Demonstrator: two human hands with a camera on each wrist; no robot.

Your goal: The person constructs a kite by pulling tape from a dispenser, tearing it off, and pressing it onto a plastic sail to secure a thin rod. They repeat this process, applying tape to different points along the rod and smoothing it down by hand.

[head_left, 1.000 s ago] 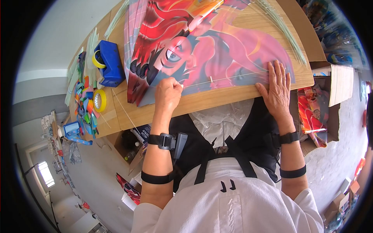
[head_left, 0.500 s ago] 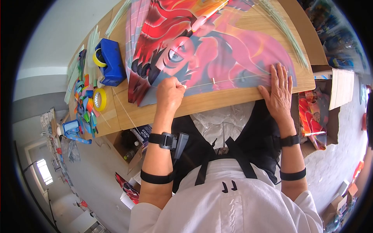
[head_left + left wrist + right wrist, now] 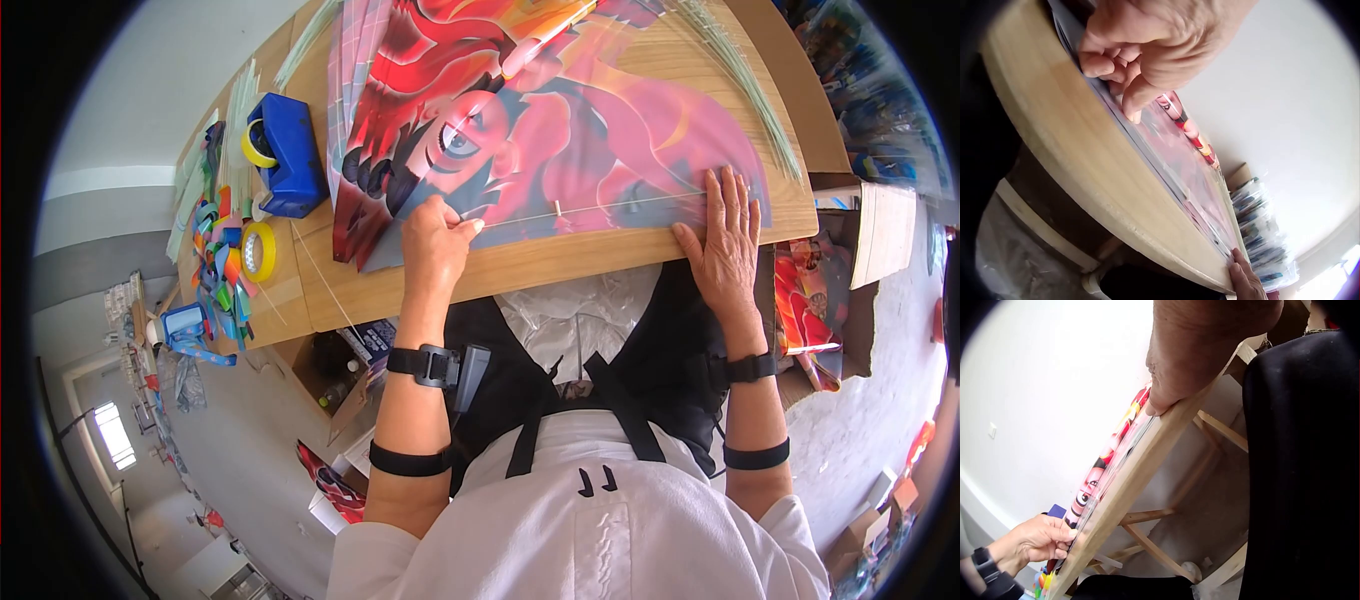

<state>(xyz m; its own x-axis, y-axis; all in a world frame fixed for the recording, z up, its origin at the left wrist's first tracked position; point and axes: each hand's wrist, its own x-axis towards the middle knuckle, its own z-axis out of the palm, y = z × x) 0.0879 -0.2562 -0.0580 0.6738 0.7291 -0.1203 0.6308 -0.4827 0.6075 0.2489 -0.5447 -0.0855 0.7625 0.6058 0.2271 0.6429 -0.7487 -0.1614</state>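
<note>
A printed sheet [image 3: 610,130] with red flames and a cartoon face lies on the wooden table, its translucent side folded along the near edge. Along that edge runs a thin pale rod [image 3: 520,216] bearing a small light tab [image 3: 557,208]. My left hand [image 3: 432,245] has its fingers curled at the rod's left end, thumb and forefinger pinching there; the pinch is partly hidden. In the left wrist view, its thumb [image 3: 1138,100] points down at the sheet's edge. My right hand [image 3: 728,240] lies flat, fingers straight, across the sheet's right end and the rod.
A blue tape dispenser [image 3: 295,160], a yellow tape roll [image 3: 258,252] and a heap of colourful strips [image 3: 215,270] are at the left. Bundles of pale thin rods [image 3: 745,90] lie toward the table's far edges. An open cardboard box [image 3: 858,290] with printed pieces stands at the right.
The head view has shifted slightly, so the table appears a little further right. My left thumb and forefinger have straightened slightly at the rod's end; the right hand stays flat on the sheet.
</note>
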